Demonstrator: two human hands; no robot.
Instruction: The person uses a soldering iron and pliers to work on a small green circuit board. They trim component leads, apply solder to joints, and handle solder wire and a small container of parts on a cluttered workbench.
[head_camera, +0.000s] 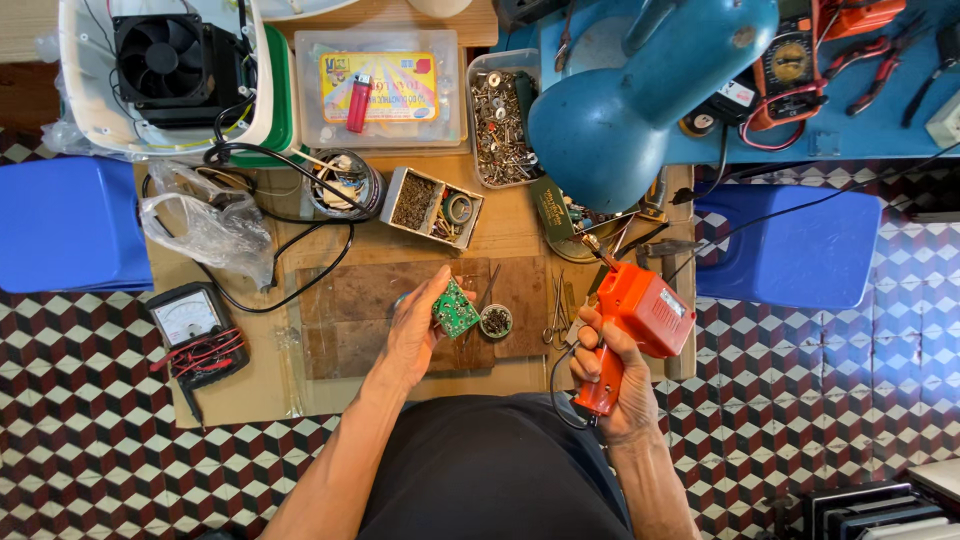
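Clear tub (503, 118): screws, metal bits. Divided box (433, 207): dark small parts, tape roll (prob.). Lidded clear box (380, 90): red lighter on top. Round tin (495, 321) just R of board. L hand (418, 330) pinches green circuit board (455, 309) at fingertips, above brown mat (350, 315). R hand (612, 385) clenched on orange soldering gun (640, 325), tip away from board.

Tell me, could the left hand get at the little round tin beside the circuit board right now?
Probably not freely: the left hand is holding the green circuit board. The round tin sits uncovered just right of it.
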